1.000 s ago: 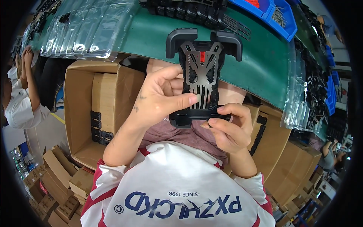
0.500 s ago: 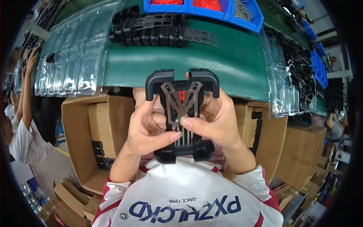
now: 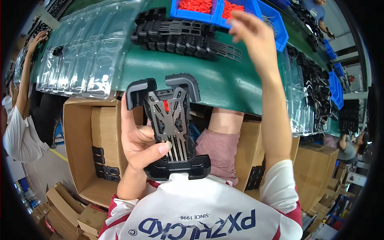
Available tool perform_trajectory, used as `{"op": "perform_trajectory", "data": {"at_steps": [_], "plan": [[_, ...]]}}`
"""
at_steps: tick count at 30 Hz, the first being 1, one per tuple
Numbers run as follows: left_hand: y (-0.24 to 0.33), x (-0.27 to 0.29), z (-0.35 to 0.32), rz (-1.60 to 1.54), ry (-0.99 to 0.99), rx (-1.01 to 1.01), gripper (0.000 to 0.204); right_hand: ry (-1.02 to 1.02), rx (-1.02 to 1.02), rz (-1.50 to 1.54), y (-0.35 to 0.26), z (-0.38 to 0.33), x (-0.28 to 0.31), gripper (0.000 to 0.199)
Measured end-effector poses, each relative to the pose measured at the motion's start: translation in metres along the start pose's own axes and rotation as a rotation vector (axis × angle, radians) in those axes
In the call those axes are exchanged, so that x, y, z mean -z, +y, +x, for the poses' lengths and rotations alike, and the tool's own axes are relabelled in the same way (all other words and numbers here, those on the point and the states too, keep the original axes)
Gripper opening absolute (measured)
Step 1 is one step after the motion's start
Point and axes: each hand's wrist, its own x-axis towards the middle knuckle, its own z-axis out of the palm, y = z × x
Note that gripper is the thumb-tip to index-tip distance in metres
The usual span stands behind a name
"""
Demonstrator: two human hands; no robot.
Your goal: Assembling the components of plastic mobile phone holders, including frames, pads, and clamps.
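Observation:
In my left hand [image 3: 138,146] is a black phone holder [image 3: 170,124] with a grey slotted metal plate on its face. Two hooked clamp arms top it, a wider black foot forms its near end, and a small red piece shows near the top of the plate. My thumb presses on the plate's bars while the other fingers go behind the holder, partly hidden. My right hand [image 3: 254,36] is stretched out over the blue bins at the far side, blurred by motion. Its fingers look loosely apart, with nothing visible in them. Red small parts [image 3: 231,8] lie in the bin nearest it.
Stacked black holder parts [image 3: 180,36] with metal plates lie on the green table [image 3: 160,68]. Clear plastic trays [image 3: 80,60] stand left; more black parts [image 3: 316,84] lie right. Open cardboard boxes [image 3: 80,140] flank my legs. Another person's arm [image 3: 26,76] reaches in at far left.
My right hand has let go of the phone holder and moved up and right to the blue bins. The holder, now in my left hand alone, has shifted left and tilted slightly.

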Motion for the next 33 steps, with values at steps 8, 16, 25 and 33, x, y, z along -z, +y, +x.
{"op": "perform_trajectory", "data": {"at_steps": [8,16,25,33], "plan": [[-0.001,0.015,-0.01,0.037,-0.08,-0.074,0.107,-0.081,0.016,-0.904,0.095,0.117,0.001,0.027],[0.007,0.01,-0.008,0.02,0.001,0.107,0.103,0.147,0.055,-0.476,0.044,0.072,0.005,0.023],[0.001,0.008,-0.003,0.051,-0.078,0.137,0.096,0.115,0.045,0.485,-0.056,-0.101,-0.036,0.016],[-0.005,0.001,-0.006,0.174,-0.12,0.096,0.094,-0.124,0.318,0.237,-0.06,-0.131,-0.036,0.012]]}}
